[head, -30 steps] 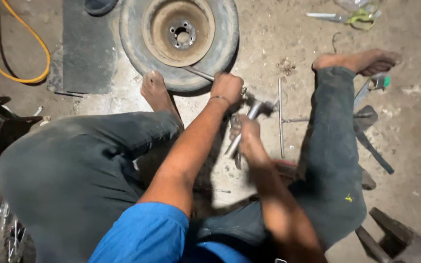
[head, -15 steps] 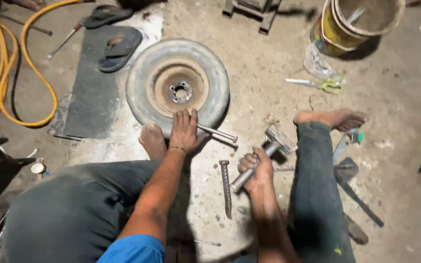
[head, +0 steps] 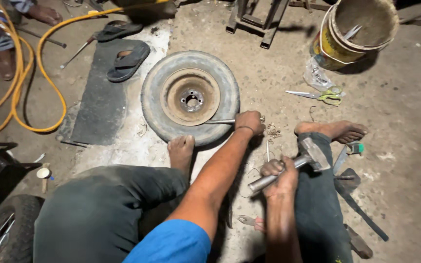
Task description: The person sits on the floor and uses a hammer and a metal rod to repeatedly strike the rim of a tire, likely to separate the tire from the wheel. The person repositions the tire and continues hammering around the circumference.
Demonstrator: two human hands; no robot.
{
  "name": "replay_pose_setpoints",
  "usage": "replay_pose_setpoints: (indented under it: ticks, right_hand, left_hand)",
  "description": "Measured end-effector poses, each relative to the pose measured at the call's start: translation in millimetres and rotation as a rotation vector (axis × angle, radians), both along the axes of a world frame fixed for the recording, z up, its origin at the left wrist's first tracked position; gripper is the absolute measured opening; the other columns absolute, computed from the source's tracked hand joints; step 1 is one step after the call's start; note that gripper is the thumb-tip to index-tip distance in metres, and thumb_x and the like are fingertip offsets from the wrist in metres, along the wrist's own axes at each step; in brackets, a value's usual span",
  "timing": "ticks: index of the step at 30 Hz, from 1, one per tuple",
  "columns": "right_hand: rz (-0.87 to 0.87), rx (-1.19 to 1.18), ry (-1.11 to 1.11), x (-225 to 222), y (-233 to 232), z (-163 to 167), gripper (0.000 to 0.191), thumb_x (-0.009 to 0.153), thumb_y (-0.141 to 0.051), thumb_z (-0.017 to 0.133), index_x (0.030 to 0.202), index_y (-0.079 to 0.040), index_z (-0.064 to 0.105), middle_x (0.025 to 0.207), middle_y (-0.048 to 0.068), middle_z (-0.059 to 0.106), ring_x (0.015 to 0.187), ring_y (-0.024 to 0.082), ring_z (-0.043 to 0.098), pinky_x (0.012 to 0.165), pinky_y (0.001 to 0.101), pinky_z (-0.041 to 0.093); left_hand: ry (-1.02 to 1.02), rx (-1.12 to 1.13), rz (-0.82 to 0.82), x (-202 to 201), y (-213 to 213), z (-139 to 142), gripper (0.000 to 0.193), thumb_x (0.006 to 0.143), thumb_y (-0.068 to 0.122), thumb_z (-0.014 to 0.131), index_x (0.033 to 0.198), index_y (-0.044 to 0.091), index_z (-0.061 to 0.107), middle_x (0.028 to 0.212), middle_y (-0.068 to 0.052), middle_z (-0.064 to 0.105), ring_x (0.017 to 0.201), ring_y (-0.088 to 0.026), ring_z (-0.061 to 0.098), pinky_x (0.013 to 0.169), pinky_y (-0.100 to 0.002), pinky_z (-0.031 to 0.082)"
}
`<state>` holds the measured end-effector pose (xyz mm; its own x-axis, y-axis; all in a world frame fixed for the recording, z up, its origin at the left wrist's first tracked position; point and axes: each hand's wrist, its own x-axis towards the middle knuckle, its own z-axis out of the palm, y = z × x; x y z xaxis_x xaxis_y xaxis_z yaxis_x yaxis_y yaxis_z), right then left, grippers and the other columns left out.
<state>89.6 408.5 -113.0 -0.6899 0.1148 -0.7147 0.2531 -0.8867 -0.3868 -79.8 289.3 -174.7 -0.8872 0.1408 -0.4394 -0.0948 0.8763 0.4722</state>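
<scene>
I see my left hand (head: 249,122) at centre frame, arm stretched forward from the blue sleeve (head: 171,246) at the bottom edge. Its fist is closed around a thin metal rod (head: 219,122), knuckles up. The rod lies nearly level and runs left from the fist onto the wheel (head: 190,96), its far end over the rusty rim near the tyre's lower right side.

My right hand (head: 279,175) sits lower and to the right, forearm rising almost straight up from the bottom edge. Its fingers are wrapped tight around the metal handle of a hammer (head: 296,164). The handle slants up to the right and the head sits above my right leg, just below the right foot (head: 331,130). The hammer head is well apart from the rod and the wheel.

The wheel lies flat on the floor in the upper middle of the frame. My left foot (head: 181,148) rests just below the tyre, its toes touching the edge.

A bucket (head: 354,31) stands in the upper right, with scissors (head: 317,95) on the floor below it. A yellow hose (head: 30,73) loops through the upper left, beside a dark mat (head: 98,104) carrying a sandal (head: 127,61). Pliers (head: 249,221) lie between my forearms at the bottom.
</scene>
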Motion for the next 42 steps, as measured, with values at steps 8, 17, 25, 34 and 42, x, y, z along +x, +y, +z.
replay_pose_setpoints:
  ticks: [8,17,25,34,42]
  right_hand:
    - [-0.048,0.002,0.037,-1,14,-37,0.029,0.097,-0.030,0.056,0.074,-0.019,0.043,0.059,-0.004,0.037,0.047,0.011,0.035,0.047,0.0293,0.035]
    - [-0.524,0.590,0.618,55,192,87,0.022,0.109,-0.025,0.055,0.094,-0.010,0.053,0.072,0.003,0.050,0.056,0.016,0.044,0.050,0.0313,0.038]
    - [0.509,0.410,-0.135,12,-57,-26,0.016,0.093,-0.010,0.069,0.090,-0.009,0.053,0.058,0.001,0.048,0.040,0.013,0.044,0.034,0.0298,0.036]
    - [-0.212,-0.147,0.529,44,116,96,0.022,0.096,-0.028,0.064,0.086,-0.010,0.056,0.065,0.001,0.044,0.054,0.014,0.042,0.050,0.0283,0.039]
    - [0.388,0.566,-0.147,39,-74,26,0.018,0.093,-0.013,0.069,0.085,-0.007,0.054,0.059,0.000,0.048,0.043,0.012,0.044,0.037,0.0304,0.038]
  left_hand:
    - [0.636,0.147,-0.384,126,-61,-22,0.028,0.089,0.035,0.066,0.071,0.013,0.069,0.078,-0.009,0.070,0.083,-0.033,0.069,0.078,-0.049,0.052]
    - [0.490,0.103,-0.255,55,-7,-61,0.015,0.079,0.024,0.068,0.076,0.010,0.073,0.080,-0.018,0.072,0.079,-0.041,0.069,0.072,-0.053,0.055]
    - [0.450,0.175,-0.189,78,-50,-42,0.017,0.071,0.020,0.074,0.087,0.015,0.078,0.084,-0.020,0.072,0.081,-0.041,0.069,0.075,-0.053,0.054]
    - [0.409,0.012,-0.344,79,-63,-45,0.012,0.073,0.022,0.074,0.076,0.011,0.073,0.074,-0.019,0.071,0.078,-0.041,0.070,0.075,-0.052,0.055]
    - [0.448,0.048,-0.326,89,-66,-45,0.011,0.072,0.022,0.074,0.077,0.012,0.074,0.076,-0.017,0.071,0.080,-0.039,0.070,0.076,-0.053,0.051]
